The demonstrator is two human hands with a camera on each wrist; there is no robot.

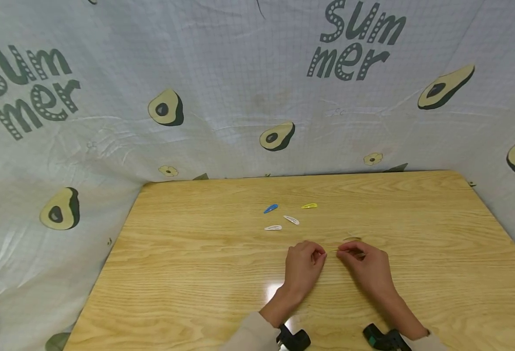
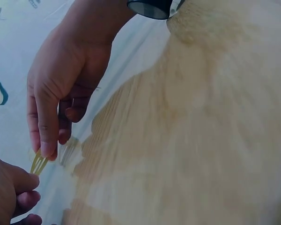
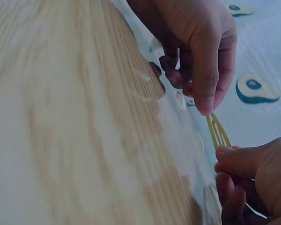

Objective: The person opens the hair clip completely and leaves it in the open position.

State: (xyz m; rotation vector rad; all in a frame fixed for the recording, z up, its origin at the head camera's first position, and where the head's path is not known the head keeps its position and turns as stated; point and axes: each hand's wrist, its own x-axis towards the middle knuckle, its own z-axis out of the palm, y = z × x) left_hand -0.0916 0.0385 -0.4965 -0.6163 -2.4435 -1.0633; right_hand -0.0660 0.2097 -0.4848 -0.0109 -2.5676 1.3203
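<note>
A yellow snap hair clip point(image 3: 217, 130) spans the gap between both hands. In the right wrist view, the left hand point(image 1: 302, 267) pinches one end between thumb and finger. At the other end, the thumb and fingers of the right hand point(image 1: 370, 269) pinch it too. The clip's slotted frame also shows in the left wrist view. From the head view only a thin sliver of it appears between the fingertips. Just beyond the right hand lies a thin olive-coloured item point(image 1: 352, 238), too small to identify surely.
Farther back on the wooden table point(image 1: 187, 273) lie a blue hair clip point(image 1: 271, 208), a yellow hair clip point(image 1: 309, 205), a white hair clip point(image 1: 291, 220) and another white hair clip point(image 1: 273, 227). A printed cloth point(image 1: 222, 97) hangs behind the table's far edge.
</note>
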